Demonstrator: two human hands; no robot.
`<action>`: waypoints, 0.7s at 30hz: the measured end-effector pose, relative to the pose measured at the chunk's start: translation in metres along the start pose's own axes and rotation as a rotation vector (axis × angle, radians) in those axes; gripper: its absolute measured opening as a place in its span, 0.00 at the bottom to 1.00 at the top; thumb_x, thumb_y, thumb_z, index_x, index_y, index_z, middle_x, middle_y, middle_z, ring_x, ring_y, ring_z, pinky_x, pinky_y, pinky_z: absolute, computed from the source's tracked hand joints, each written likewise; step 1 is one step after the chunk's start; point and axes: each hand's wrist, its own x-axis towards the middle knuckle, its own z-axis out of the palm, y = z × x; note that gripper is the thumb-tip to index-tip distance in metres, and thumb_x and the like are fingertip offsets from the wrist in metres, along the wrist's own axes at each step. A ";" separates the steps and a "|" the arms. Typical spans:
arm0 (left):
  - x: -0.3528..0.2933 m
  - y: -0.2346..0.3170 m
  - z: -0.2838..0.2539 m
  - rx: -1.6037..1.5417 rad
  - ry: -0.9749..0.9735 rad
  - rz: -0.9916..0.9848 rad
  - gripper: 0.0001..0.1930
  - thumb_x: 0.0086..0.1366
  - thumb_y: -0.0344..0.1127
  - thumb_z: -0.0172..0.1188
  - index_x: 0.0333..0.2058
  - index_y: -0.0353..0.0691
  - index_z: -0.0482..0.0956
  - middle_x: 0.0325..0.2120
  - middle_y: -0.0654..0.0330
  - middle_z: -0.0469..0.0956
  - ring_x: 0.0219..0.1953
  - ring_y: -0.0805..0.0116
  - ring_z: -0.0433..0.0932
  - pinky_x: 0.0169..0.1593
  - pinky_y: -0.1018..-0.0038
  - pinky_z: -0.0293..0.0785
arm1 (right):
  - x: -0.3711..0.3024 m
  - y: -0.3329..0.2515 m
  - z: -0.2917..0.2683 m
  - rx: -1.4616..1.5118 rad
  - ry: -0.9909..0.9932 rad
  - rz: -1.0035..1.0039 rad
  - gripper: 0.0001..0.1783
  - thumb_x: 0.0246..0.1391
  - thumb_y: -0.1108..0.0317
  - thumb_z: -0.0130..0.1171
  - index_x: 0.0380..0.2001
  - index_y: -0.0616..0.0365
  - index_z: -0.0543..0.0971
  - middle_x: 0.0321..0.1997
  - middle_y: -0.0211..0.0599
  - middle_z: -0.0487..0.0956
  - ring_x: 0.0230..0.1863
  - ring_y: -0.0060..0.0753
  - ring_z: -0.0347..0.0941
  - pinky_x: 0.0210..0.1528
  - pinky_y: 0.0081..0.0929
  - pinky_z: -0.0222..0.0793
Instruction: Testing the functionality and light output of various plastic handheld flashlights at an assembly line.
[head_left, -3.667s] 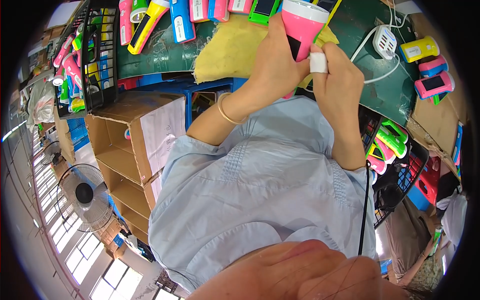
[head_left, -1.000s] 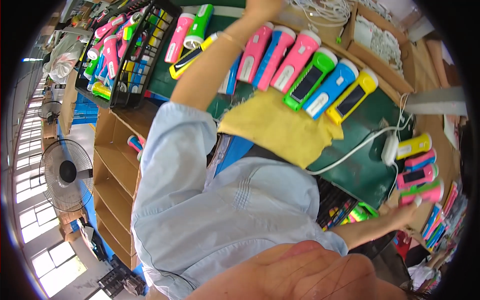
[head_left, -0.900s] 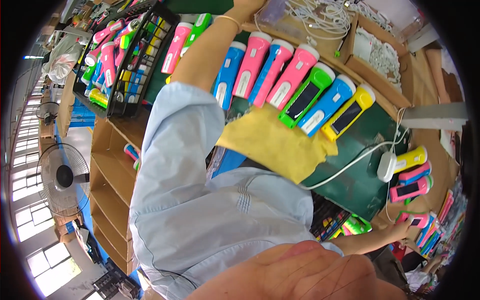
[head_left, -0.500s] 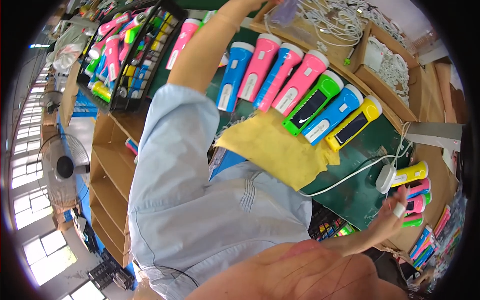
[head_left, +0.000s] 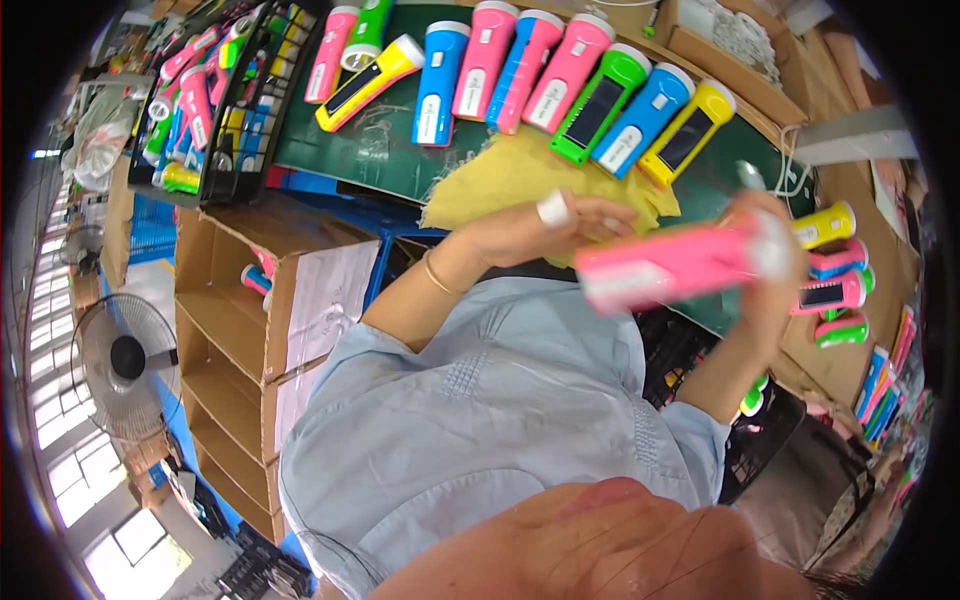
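A pink flashlight [head_left: 665, 268] with a white head is blurred by motion in front of my chest. My right hand [head_left: 768, 245] is wrapped round its head end; a small silvery thing [head_left: 750, 176] shows above that hand, too smeared to name. My left hand [head_left: 545, 228], white tape on one finger, reaches toward the flashlight's other end with fingers stretched out and nothing visible in them. Beneath lies a yellow cloth [head_left: 490, 185] on the green tabletop. Beyond it a row of flashlights includes a blue one [head_left: 438, 90], a green one [head_left: 600, 105] and a yellow one [head_left: 688, 135].
A black crate [head_left: 235, 150] full of flashlights stands at the far left. Small white parts fill a cardboard box [head_left: 790, 95] at the far right. More flashlights [head_left: 835, 292] lie at the right. Cardboard shelves [head_left: 225, 345] and a fan [head_left: 125, 355] are on the left.
My left arm has drawn back from the far side of the table to before my chest. My right hand, earlier near a white charger, now holds the pink flashlight. The view has shifted.
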 end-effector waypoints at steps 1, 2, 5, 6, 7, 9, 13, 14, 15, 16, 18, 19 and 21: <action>0.002 0.006 0.012 0.066 0.032 -0.135 0.43 0.58 0.65 0.48 0.58 0.30 0.56 0.51 0.51 0.67 0.53 0.61 0.67 0.56 0.67 0.63 | -0.002 -0.002 0.026 -0.068 -0.109 0.046 0.15 0.44 0.70 0.56 0.39 0.56 0.75 0.31 0.28 0.74 0.34 0.22 0.69 0.39 0.19 0.64; 0.005 0.000 0.012 0.250 -0.029 -0.208 0.34 0.57 0.51 0.58 0.53 0.31 0.60 0.43 0.53 0.72 0.42 0.63 0.75 0.46 0.71 0.72 | -0.001 0.004 0.039 0.027 -0.259 0.185 0.16 0.42 0.73 0.56 0.39 0.55 0.75 0.35 0.28 0.73 0.39 0.21 0.67 0.41 0.20 0.63; 0.004 -0.001 0.027 -0.012 0.141 -0.280 0.22 0.53 0.38 0.62 0.43 0.35 0.65 0.28 0.56 0.73 0.24 0.69 0.76 0.27 0.75 0.74 | 0.024 0.020 0.036 0.228 -0.243 0.151 0.12 0.46 0.69 0.57 0.37 0.59 0.75 0.30 0.26 0.70 0.30 0.19 0.64 0.31 0.15 0.60; 0.002 -0.005 0.024 -0.086 0.183 -0.230 0.22 0.53 0.38 0.62 0.43 0.35 0.65 0.29 0.55 0.73 0.25 0.68 0.76 0.28 0.75 0.74 | 0.041 0.027 0.026 0.826 -0.131 0.224 0.10 0.49 0.67 0.57 0.34 0.60 0.75 0.26 0.24 0.68 0.24 0.15 0.58 0.22 0.11 0.53; -0.002 -0.009 0.018 -0.160 0.225 -0.183 0.22 0.52 0.38 0.63 0.43 0.35 0.66 0.29 0.55 0.73 0.25 0.67 0.76 0.28 0.74 0.75 | 0.062 0.026 0.014 0.871 0.046 0.295 0.09 0.52 0.65 0.55 0.31 0.60 0.75 0.24 0.22 0.66 0.22 0.11 0.54 0.17 0.10 0.46; 0.004 -0.015 0.007 -0.293 0.196 -0.178 0.18 0.54 0.32 0.61 0.41 0.35 0.65 0.27 0.58 0.73 0.25 0.68 0.76 0.29 0.74 0.76 | 0.110 0.033 -0.022 0.557 0.098 0.206 0.17 0.54 0.63 0.55 0.43 0.61 0.73 0.21 0.18 0.58 0.19 0.11 0.49 0.19 0.09 0.44; 0.007 -0.021 -0.004 -0.308 0.351 -0.153 0.17 0.55 0.33 0.60 0.41 0.36 0.66 0.28 0.58 0.73 0.28 0.67 0.76 0.31 0.71 0.76 | 0.203 0.051 -0.043 -0.763 0.107 0.074 0.14 0.46 0.71 0.54 0.38 0.60 0.78 0.33 0.37 0.75 0.34 0.28 0.69 0.37 0.20 0.62; 0.007 -0.022 -0.006 -0.313 0.319 -0.155 0.17 0.56 0.34 0.60 0.41 0.36 0.66 0.28 0.58 0.73 0.28 0.67 0.76 0.32 0.71 0.76 | 0.212 0.036 -0.027 -1.082 0.100 0.167 0.16 0.40 0.69 0.57 0.36 0.55 0.82 0.38 0.48 0.79 0.44 0.42 0.75 0.49 0.29 0.68; 0.007 -0.022 -0.007 -0.317 0.286 -0.157 0.17 0.56 0.34 0.60 0.41 0.36 0.66 0.29 0.58 0.73 0.29 0.67 0.76 0.32 0.72 0.76 | 0.221 0.049 -0.031 -1.084 0.101 0.172 0.16 0.40 0.69 0.57 0.36 0.55 0.82 0.38 0.48 0.79 0.44 0.42 0.75 0.49 0.29 0.68; 0.008 -0.021 -0.006 -0.318 0.285 -0.161 0.17 0.56 0.34 0.60 0.41 0.36 0.66 0.29 0.58 0.73 0.29 0.67 0.76 0.32 0.72 0.76 | 0.237 0.073 -0.036 -1.064 0.009 0.136 0.15 0.40 0.71 0.56 0.36 0.57 0.81 0.38 0.48 0.79 0.42 0.43 0.75 0.48 0.31 0.68; 0.012 -0.020 -0.007 -0.310 0.285 -0.190 0.16 0.57 0.34 0.59 0.41 0.36 0.66 0.29 0.58 0.73 0.29 0.68 0.76 0.34 0.71 0.76 | 0.261 0.105 -0.036 -1.045 -0.087 0.109 0.15 0.41 0.73 0.54 0.35 0.58 0.81 0.37 0.49 0.79 0.41 0.43 0.76 0.46 0.34 0.69; 0.011 -0.020 -0.009 -0.316 0.289 -0.194 0.16 0.57 0.34 0.59 0.41 0.36 0.66 0.29 0.58 0.73 0.29 0.68 0.76 0.34 0.71 0.76 | 0.268 0.115 -0.032 -0.995 -0.135 0.085 0.15 0.39 0.75 0.55 0.35 0.58 0.81 0.36 0.49 0.79 0.40 0.43 0.76 0.45 0.33 0.69; 0.010 -0.022 -0.011 -0.317 0.259 -0.190 0.16 0.57 0.34 0.59 0.41 0.36 0.66 0.30 0.58 0.73 0.30 0.67 0.76 0.35 0.71 0.75 | 0.280 0.134 -0.027 -0.891 -0.230 0.040 0.16 0.36 0.79 0.55 0.33 0.58 0.81 0.34 0.50 0.79 0.37 0.44 0.77 0.42 0.31 0.71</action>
